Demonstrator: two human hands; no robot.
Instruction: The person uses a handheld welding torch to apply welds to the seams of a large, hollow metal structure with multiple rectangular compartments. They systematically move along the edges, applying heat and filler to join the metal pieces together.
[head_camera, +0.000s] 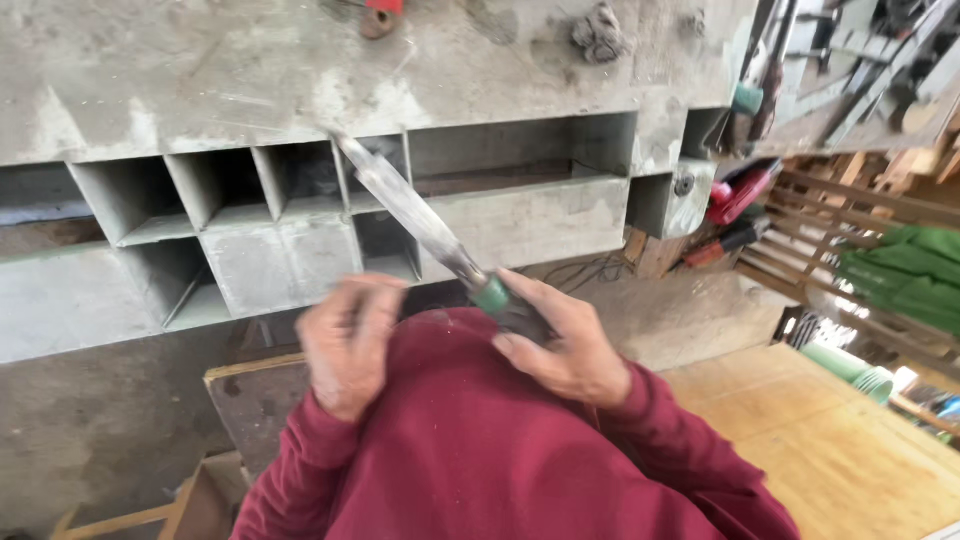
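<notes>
Nearest the lens, dark red sleeves (480, 450) filling six o'clock, both arms raised toward the middle. At seven o'clock from centre, left hand (350, 345), blurred, back toward the camera, fingers curled inward; cannot tell whether clenched on anything. At five o'clock from centre, right hand (565, 340), fingers wrapped tight round the dark handle of a long flat metal file (410, 205), a green collar (491, 294) just above the grip. File blade slanting up toward eleven o'clock, tip ending against the edge of a grey metal workbench (200, 70). Beneath both hands, a dark board (255, 400) with a pale edge at eight o'clock, plywood flooring (820, 440) at four o'clock. Farther off, workbench frame with open box compartments (130, 200) running from nine o'clock to two o'clock. At two o'clock, red power tools (740, 190) near slatted timber. At three o'clock, green fabric (900, 270). At twelve o'clock, grey rag clump (598, 32) lying on the bench top.
</notes>
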